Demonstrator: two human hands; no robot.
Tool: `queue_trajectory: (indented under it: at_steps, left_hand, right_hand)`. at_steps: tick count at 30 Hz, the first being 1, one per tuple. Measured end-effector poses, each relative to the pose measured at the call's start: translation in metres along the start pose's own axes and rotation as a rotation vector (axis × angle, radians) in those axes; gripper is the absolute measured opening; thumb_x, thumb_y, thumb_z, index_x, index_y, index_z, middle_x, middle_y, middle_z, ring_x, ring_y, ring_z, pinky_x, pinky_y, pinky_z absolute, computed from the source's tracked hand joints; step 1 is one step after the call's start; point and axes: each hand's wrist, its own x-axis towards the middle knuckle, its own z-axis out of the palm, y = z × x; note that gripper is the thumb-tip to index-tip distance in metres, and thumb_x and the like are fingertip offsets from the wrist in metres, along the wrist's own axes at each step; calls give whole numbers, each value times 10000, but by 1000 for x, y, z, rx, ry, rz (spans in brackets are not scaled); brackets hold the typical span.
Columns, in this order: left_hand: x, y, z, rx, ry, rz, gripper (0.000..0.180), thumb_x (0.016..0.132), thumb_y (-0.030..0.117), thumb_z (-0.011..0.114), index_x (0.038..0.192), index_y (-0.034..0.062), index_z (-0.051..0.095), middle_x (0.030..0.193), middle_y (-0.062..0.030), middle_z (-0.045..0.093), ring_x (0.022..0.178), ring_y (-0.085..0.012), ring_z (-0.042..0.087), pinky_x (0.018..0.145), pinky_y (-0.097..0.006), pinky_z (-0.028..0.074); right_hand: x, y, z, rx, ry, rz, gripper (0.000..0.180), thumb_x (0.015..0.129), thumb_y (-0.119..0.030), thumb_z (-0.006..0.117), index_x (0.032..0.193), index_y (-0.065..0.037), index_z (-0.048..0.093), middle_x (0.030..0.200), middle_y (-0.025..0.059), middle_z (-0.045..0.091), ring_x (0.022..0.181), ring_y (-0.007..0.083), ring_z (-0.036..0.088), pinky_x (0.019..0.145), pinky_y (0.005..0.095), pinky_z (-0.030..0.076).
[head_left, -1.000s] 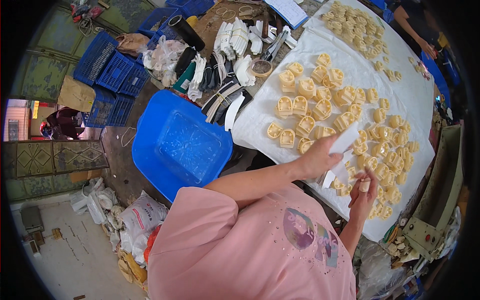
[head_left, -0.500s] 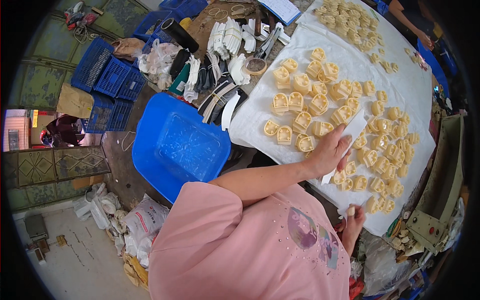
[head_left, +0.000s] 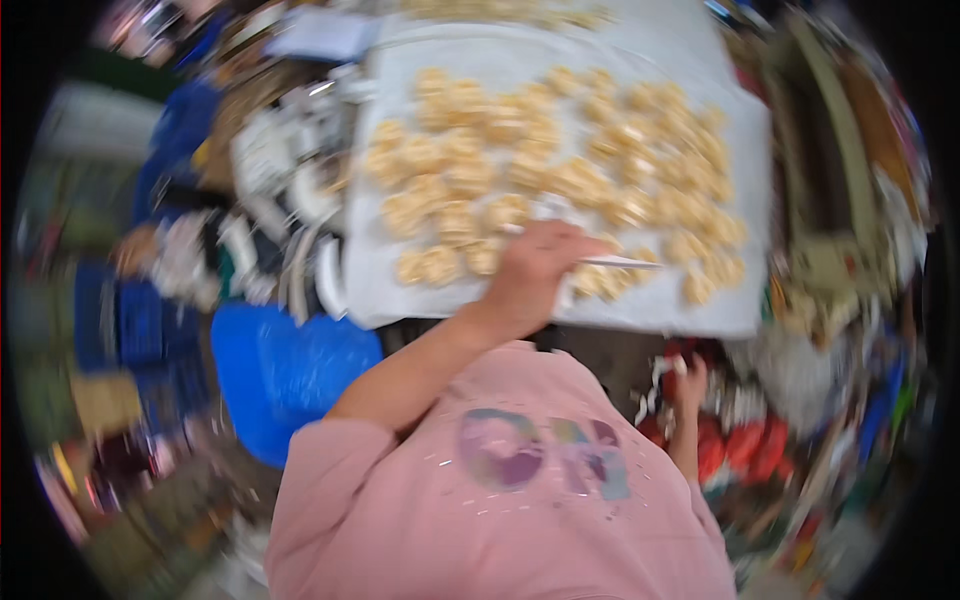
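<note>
Grips strip (head_left: 625, 262) in left hand (head_left: 535, 266) by yellow pieces (head_left: 456, 222), seemingly fetches with right hand (head_left: 690, 382) near red things (head_left: 765, 448), cannot tell its hold for blur, likely needs both hands together next.

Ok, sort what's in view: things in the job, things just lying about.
Apparently in the job:
- white strip, in the left hand
- beige pieces
- white sheet under them

Probably just lying about:
- blue tub
- olive trough
- red items, blurred, near the right hand
</note>
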Motion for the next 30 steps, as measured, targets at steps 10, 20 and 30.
queue_trajectory:
  at_steps: [10, 20, 30]
  left_hand:
    - [3, 4, 20, 252, -270, 425, 292, 606, -47, 614, 873, 65, 643, 868, -58, 592, 857, -244, 561, 723, -341, 405]
    - [2, -1, 33, 208, 20, 122, 394, 707, -7, 597, 1091, 53, 534, 1183, -136, 449, 1079, -254, 468, 886, -362, 389]
    - [2, 5, 18, -944, -80, -742, 426, 956, 228, 307, 1307, -13, 303, 1059, -186, 566, 914, -175, 536, 806, -301, 440]
  right_hand:
    - [-10, -150, -13, 340, 40, 56, 245, 794, -153, 641, 987, -26, 559, 730, 28, 571, 663, 101, 514, 599, 250, 428]
    - [-36, -273, 27, 925, -526, 1, 273, 809, -10, 569, 1064, -7, 472, 858, 40, 551, 771, 74, 523, 683, 217, 427]
    - [-45, -293, 41, 825, -676, -95, 275, 817, 3, 529, 1073, -31, 436, 871, 77, 557, 755, 121, 554, 677, 251, 443]
